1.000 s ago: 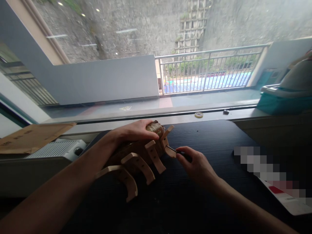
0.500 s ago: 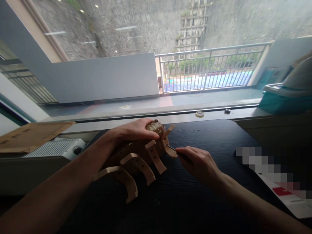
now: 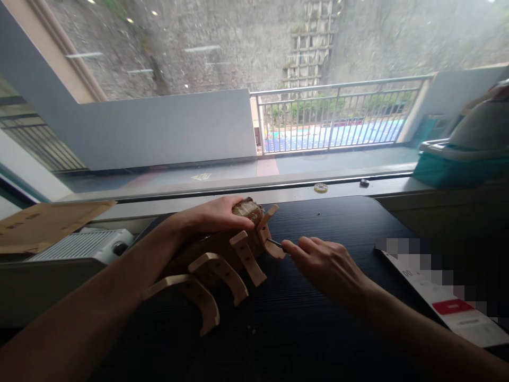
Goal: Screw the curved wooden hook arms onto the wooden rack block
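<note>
A wooden rack with several curved hooks lies on the black table. My left hand rests on top of its far end, fingers curled over it and pressing it down. My right hand is closed in a pinch round a thin dark tool, probably a small screwdriver. The tool's tip touches the farthest hook, close to my left fingers.
A white sheet with a red mark lies at the table's right edge. A flat cardboard piece sits over a white ribbed appliance on the left. A teal and white container stands on the sill at right, near a tape roll.
The view has shifted slightly. My right hand has crept a little left toward the rack with the tool; my left hand stays on the rack.
</note>
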A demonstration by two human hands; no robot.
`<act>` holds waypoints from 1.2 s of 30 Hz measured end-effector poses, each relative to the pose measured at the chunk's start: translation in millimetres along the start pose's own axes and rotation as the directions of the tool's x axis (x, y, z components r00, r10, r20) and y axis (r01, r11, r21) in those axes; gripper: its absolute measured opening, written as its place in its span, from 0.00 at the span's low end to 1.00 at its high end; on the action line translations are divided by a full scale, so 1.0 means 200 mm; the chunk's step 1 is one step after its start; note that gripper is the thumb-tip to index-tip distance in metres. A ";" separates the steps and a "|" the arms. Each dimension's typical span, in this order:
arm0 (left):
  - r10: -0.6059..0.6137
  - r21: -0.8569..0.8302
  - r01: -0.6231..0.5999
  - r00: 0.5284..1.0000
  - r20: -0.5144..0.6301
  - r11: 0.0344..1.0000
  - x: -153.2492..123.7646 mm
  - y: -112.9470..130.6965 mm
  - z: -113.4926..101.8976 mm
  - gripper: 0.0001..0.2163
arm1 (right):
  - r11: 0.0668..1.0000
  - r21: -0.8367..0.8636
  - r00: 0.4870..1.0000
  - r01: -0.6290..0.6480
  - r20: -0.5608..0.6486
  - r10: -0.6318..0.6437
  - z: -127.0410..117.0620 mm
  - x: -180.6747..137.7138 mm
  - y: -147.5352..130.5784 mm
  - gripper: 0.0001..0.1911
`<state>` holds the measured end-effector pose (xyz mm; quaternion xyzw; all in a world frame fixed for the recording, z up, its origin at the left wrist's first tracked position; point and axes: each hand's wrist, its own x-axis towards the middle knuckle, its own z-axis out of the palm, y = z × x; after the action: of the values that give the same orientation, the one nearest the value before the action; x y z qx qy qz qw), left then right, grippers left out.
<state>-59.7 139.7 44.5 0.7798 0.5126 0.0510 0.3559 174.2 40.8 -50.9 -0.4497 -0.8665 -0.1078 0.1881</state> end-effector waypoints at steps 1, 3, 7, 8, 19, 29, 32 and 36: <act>-0.001 0.002 0.001 1.000 0.002 1.000 0.00 0.00 0.00 0.21 | 0.998 -0.041 0.999 0.042 -0.007 -0.043 0.01 0.00 0.00 0.20; -0.002 0.008 0.002 1.000 0.002 1.000 0.00 -0.01 0.00 0.22 | 0.999 -0.030 0.998 0.044 -0.037 -0.045 0.03 0.01 -0.01 0.18; 0.020 0.006 -0.020 1.000 0.007 1.000 -0.01 0.00 -0.01 0.22 | 0.927 0.324 0.973 -0.188 -0.069 0.221 0.08 0.02 -0.05 0.14; 0.021 0.003 -0.021 1.000 0.011 1.000 -0.01 0.01 -0.01 0.22 | 0.856 0.440 0.948 -0.272 -0.029 0.316 0.08 0.02 -0.05 0.13; 0.006 0.002 -0.006 1.000 -0.016 1.000 -0.02 0.02 0.00 0.24 | 0.966 0.197 0.982 -0.169 -0.053 0.183 0.03 0.00 -0.05 0.17; 0.012 0.011 -0.012 1.000 0.020 1.000 -0.02 0.00 -0.01 0.23 | 0.776 0.555 0.925 -0.299 -0.032 0.379 0.10 0.02 -0.06 0.12; 0.018 0.008 -0.018 1.000 0.021 1.000 -0.03 0.01 -0.01 0.23 | 0.490 0.711 0.811 -0.503 0.193 0.553 0.11 0.02 -0.07 0.17; -0.010 -0.005 0.010 1.000 -0.002 1.000 -0.03 0.01 0.00 0.24 | 0.509 0.696 0.816 -0.505 0.193 0.545 0.09 0.02 -0.07 0.17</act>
<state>-61.1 135.2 47.6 0.7762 0.5167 0.0511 0.3577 157.1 43.0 -66.2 -0.5760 -0.6540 0.2919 0.3942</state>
